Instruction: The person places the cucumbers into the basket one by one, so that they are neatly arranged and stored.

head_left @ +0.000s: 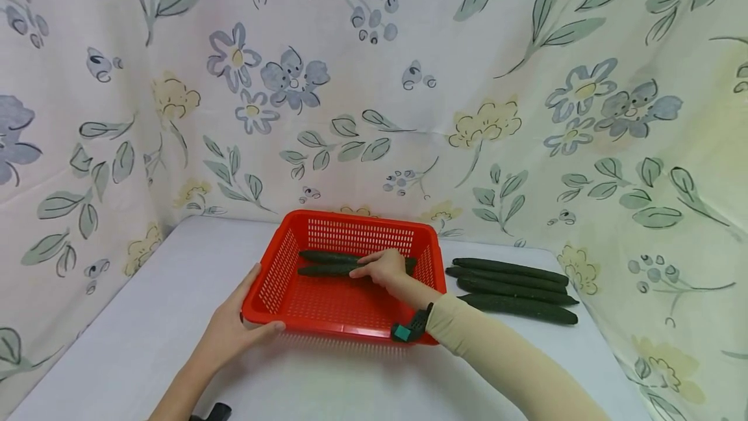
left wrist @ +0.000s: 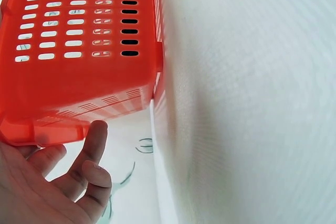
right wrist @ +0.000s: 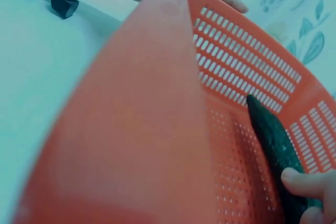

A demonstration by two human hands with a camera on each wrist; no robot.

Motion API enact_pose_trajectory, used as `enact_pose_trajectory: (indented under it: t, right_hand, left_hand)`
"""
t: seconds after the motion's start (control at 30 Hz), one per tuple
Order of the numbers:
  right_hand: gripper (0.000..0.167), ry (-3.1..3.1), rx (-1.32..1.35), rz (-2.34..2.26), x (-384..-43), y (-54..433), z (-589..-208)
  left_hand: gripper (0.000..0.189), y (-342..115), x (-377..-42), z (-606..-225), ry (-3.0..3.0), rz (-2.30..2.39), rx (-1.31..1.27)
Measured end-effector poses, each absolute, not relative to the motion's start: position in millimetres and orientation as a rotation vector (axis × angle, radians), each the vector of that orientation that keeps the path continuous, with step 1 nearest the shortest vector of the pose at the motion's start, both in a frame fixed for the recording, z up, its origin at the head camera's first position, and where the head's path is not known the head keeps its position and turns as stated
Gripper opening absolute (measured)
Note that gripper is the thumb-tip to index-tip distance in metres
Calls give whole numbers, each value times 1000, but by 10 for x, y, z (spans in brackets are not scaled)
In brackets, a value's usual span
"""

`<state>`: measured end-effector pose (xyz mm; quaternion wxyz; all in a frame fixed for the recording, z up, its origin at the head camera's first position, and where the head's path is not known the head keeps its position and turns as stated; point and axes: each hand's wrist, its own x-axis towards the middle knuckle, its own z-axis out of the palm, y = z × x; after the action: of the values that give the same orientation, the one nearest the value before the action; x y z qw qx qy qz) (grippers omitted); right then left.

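A red plastic basket (head_left: 345,329) with slotted sides stands on the table. My left hand (head_left: 230,327) grips its near left corner, thumb along the front rim and fingers against the left side. In the left wrist view, the fingers of that hand (left wrist: 96,142) curl beside the basket wall (left wrist: 79,80). Inside lie two dark green cucumbers, a rear one (head_left: 327,256) and a nearer one (head_left: 323,271), side by side near the back wall. Reaching in over the right front, my right hand (head_left: 386,269) holds the nearer cucumber (right wrist: 270,137), thumb across it; its other fingers are mostly hidden.
Several more cucumbers (head_left: 517,288) lie side by side on the white table (head_left: 146,317), right of the basket. A floral curtain (head_left: 350,83) hangs behind and on both sides. A black strap with a teal-marked device (head_left: 409,331) is on the right wrist.
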<state>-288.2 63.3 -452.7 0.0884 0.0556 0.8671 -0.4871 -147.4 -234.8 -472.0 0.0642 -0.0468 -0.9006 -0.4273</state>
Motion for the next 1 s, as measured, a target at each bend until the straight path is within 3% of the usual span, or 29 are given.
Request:
enact_pose_trajectory:
  t: [0.23, 0.5, 1.0]
  right_hand:
    - [30, 2637, 145, -1390, -2795, 635, -4540]
    - [19, 2834, -46, -1239, -2781, 637, -4551]
    - [28, 2709, -46, -1432, -2819, 629, -4451]
  left_hand:
    - [121, -2344, -1461, -4730, -2729, -1285, -133]
    - [121, -2347, -1468, -4722, -2724, -1274, -145]
    - [120, -2355, -1475, -4717, -2708, -1265, -155]
